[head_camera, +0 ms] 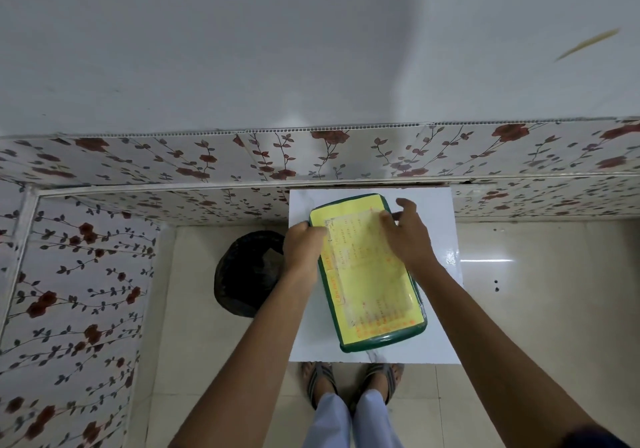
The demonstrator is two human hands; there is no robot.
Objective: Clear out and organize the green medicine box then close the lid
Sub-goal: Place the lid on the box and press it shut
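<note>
The green medicine box (381, 342) lies on a small white table (440, 326), its lid down and covered by a yellow printed sheet (372, 281). My left hand (303, 247) grips the box's far left edge, fingers curled over the rim. On the far right corner of the lid rests my right hand (407, 231), fingers spread, with the fingertips over the rim. The contents of the box are hidden under the lid.
A black bag-lined bin (247, 274) stands on the tiled floor just left of the table. A low ledge with floral panels (242, 160) runs behind the table and along the left. My sandalled feet (349, 383) are at the table's near edge.
</note>
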